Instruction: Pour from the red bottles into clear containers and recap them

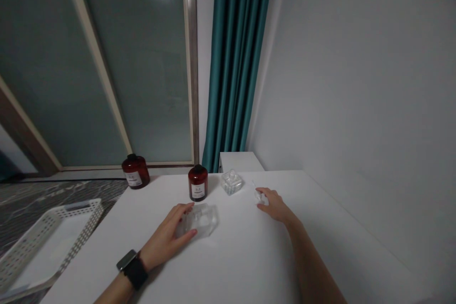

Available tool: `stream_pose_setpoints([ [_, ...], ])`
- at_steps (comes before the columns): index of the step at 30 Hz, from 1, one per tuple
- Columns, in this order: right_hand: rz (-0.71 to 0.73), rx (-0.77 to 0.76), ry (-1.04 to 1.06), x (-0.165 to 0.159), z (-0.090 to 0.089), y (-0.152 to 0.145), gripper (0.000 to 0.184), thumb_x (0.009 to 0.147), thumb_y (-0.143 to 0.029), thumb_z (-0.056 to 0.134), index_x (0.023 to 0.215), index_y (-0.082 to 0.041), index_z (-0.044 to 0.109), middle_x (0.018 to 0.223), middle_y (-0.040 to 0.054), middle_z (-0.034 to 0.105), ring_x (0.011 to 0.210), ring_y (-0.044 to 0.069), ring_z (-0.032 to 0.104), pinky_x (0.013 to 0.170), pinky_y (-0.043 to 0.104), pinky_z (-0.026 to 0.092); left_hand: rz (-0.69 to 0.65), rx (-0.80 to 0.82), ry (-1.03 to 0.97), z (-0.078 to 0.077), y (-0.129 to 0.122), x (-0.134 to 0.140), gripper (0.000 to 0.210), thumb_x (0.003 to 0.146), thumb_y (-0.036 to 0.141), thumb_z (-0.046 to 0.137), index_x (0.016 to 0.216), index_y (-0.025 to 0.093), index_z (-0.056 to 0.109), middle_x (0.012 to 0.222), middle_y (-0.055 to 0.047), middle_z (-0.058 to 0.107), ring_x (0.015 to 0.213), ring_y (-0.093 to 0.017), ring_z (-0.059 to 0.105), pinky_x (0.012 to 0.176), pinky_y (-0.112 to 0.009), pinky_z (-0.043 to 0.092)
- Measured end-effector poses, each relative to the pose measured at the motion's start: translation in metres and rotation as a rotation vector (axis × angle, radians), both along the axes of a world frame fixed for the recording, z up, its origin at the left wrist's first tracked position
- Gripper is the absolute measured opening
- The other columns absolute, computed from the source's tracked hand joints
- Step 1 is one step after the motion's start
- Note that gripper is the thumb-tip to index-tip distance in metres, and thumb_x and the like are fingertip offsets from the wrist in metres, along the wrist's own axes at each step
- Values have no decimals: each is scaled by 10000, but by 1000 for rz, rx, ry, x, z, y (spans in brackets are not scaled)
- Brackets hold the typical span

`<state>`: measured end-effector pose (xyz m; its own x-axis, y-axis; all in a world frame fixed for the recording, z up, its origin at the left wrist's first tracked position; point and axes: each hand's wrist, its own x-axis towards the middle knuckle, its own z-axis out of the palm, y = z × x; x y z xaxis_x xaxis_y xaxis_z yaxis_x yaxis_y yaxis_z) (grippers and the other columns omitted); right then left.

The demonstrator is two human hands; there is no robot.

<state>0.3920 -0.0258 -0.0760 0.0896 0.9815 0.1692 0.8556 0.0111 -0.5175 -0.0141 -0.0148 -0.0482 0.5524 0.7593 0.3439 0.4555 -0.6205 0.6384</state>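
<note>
My left hand (169, 236), with a watch on its wrist, curls its thumb and fingers around the left side of a clear, angular glass dish (204, 221) on the white table. Farther right, my right hand (275, 204) pinches a small clear piece (261, 196), perhaps a glass lid; my fingers cover part of it and its shape is hard to read. Between the hands and a little farther back stands a square clear glass jar with a knobbed lid (231, 182). A brown bottle with a white label (198, 183) stands just behind the dish.
Another brown labelled bottle (136, 172) stands at the table's far left corner. On the left, below table height, is a white perforated basket (53, 213). A white cabinet (240, 160) and a green curtain (237, 66) are behind the table (245, 266); a wall runs along the right.
</note>
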Motion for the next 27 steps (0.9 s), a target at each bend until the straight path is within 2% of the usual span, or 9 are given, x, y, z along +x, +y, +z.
stream_pose_setpoints([
  [5,-1,76,50,-1,-2,3,493,696,-209,698,1184,-226,626,1162,80,686,1030,278,622,942,430,457,11,0,-9,-3,1,0,496,879,325,624,1343,213,490,1263,-127,593,1074,-297,613,934,-446,526],
  [10,-1,255,126,-14,8,7,474,750,-235,649,1216,-200,570,1133,92,649,942,248,637,898,430,508,-1,13,-2,-5,1,0,505,887,317,627,1355,227,463,1289,-119,568,1118,-290,589,959,-442,514],
  [15,24,436,182,-61,26,0,478,832,-304,636,1282,-207,508,1201,120,602,1035,276,595,941,473,489,-10,7,2,-1,-1,1,512,882,286,632,1355,228,447,1300,-115,551,1157,-285,561,986,-443,497],
  [18,130,534,241,-104,34,-13,476,840,-287,661,1288,-217,516,1196,119,608,1077,281,588,960,466,489,-12,-6,5,3,-3,1,518,869,280,649,1344,214,451,1281,-118,556,1143,-281,563,986,-445,494],
  [22,293,525,298,-150,43,-35,492,833,-248,672,1304,-254,531,1253,107,602,1178,291,555,1031,473,450,-15,4,-16,6,-6,2,538,848,267,676,1335,202,457,1250,-116,568,1122,-274,566,984,-440,490],
  [27,437,373,483,-171,57,-53,469,856,-258,633,1315,-257,537,1232,91,596,1172,265,547,1035,414,437,-30,43,-32,6,-7,2,570,831,285,715,1336,211,460,1217,-104,586,1105,-265,572,967,-421,499],
])
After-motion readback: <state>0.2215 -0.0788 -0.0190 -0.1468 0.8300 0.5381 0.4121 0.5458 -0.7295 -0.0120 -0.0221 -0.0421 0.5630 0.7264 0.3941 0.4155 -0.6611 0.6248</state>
